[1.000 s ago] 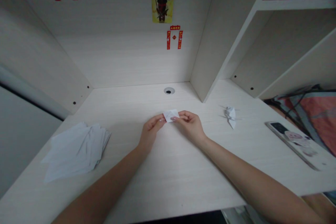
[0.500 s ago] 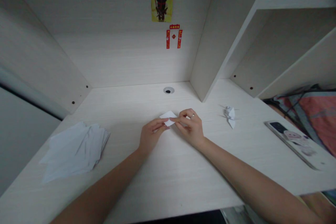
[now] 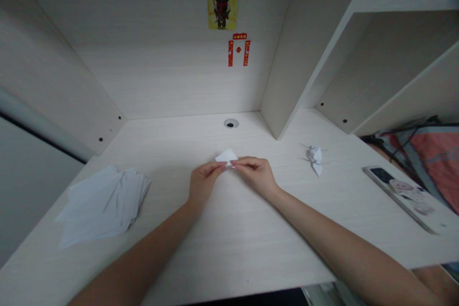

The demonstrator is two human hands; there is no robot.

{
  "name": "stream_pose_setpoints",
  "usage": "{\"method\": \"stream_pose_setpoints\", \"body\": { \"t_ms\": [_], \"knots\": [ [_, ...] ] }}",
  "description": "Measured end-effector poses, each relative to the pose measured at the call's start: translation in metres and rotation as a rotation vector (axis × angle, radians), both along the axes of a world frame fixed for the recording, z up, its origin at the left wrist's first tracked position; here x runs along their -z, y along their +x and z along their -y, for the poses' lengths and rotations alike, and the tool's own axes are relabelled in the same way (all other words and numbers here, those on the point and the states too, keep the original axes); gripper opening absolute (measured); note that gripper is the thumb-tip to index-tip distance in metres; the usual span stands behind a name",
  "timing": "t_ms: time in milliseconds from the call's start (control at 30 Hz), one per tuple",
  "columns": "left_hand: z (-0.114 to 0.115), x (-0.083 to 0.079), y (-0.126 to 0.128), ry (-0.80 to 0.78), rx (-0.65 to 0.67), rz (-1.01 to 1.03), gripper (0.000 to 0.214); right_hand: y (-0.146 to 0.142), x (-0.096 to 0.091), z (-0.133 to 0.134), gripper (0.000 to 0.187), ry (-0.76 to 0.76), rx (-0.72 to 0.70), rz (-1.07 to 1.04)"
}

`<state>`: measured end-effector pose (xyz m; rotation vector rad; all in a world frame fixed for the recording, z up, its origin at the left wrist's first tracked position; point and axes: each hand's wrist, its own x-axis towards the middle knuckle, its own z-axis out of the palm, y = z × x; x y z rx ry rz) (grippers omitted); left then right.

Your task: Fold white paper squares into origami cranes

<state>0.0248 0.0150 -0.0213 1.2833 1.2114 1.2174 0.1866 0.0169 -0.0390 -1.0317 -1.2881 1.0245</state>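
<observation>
A small folded piece of white paper [image 3: 226, 155] is pinched between my two hands near the middle of the desk. My left hand [image 3: 204, 179] grips its near left edge between thumb and fingers. On the near right edge, the thumb and fingers of my right hand [image 3: 256, 174] close on the same paper. The fingertips of both hands almost meet and hide the near part of the paper. Its far corner points away toward the back panel.
A loose stack of white paper sheets [image 3: 103, 205] lies on the left. Right of my hands are small folded paper pieces [image 3: 315, 158] and a phone [image 3: 403, 198] in a decorated case. A round cable hole [image 3: 231, 124] sits near the back panel; an upright divider [image 3: 287, 95] stands right of it.
My right hand's fingers have come down and flattened against the paper's near edge, close to my left fingertips. The paper's near corner, visible before, is now covered by the fingers.
</observation>
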Motion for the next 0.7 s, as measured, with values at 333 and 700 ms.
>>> {"method": "stream_pose_setpoints", "body": {
  "t_ms": [333, 700],
  "knots": [
    [-0.005, 0.012, 0.0, -0.106, -0.005, 0.246, 0.022, -0.007, 0.002, 0.0, 0.02, -0.222, -0.008, -0.161],
    [-0.002, 0.007, 0.006, -0.134, -0.024, 0.32, 0.019, -0.011, -0.004, 0.003, 0.016, -0.253, -0.012, -0.298]
  ]
}}
